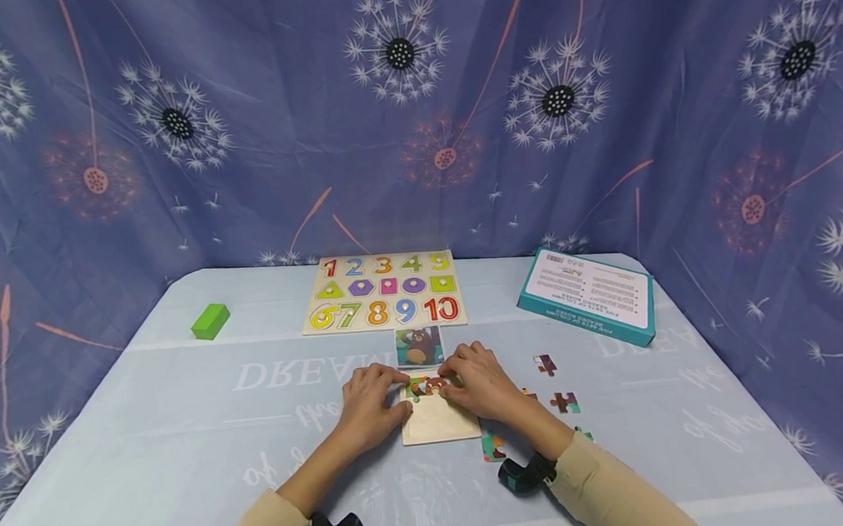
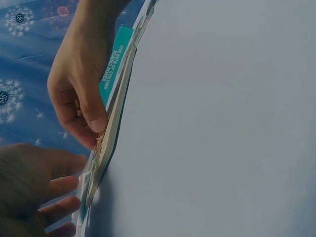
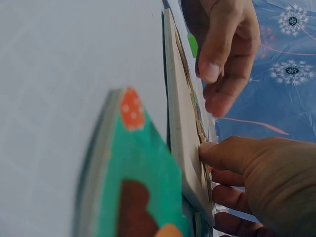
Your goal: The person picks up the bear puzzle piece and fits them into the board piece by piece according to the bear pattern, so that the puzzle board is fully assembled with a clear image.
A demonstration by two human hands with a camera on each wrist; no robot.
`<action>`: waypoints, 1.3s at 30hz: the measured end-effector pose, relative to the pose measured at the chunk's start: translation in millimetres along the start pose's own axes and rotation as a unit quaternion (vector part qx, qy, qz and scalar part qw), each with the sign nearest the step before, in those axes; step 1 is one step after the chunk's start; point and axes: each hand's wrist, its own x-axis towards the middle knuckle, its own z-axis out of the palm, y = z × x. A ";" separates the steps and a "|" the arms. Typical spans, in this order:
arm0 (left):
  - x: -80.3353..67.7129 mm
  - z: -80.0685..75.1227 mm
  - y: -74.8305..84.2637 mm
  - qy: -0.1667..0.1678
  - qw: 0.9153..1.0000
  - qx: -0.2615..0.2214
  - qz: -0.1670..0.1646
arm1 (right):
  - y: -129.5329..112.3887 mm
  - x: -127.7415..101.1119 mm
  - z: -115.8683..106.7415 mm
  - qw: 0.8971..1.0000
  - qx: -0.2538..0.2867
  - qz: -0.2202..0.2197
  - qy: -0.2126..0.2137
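A square wooden puzzle tray [image 1: 439, 420] lies in front of me with jigsaw pieces [image 1: 419, 387] along its far edge, showing green and a brown bear. My right hand [image 1: 480, 381] bends over the tray's far right corner. Its thumb and fingertips pinch a brown bear puzzle piece [image 1: 436, 385] there. At the far left corner is my left hand [image 1: 370, 405], fingers loosely bent, next to the green piece; in the left wrist view that hand [image 2: 34, 182] holds nothing I can see. A bear picture card [image 1: 419, 347] touches the area just beyond the tray.
Loose puzzle pieces [image 1: 565, 402] lie right of the tray, one [image 1: 494, 446] close to its near corner. Farther back are a number-and-shape board [image 1: 382, 291], a green block [image 1: 210, 321] and a teal box [image 1: 586, 294]. A patterned curtain [image 1: 289, 124] surrounds the table.
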 end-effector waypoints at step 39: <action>19.7 29.3 12.9 0.052 0.998 0.019 -0.018 | 0.6 -1.2 3.5 1.000 0.000 0.003 0.010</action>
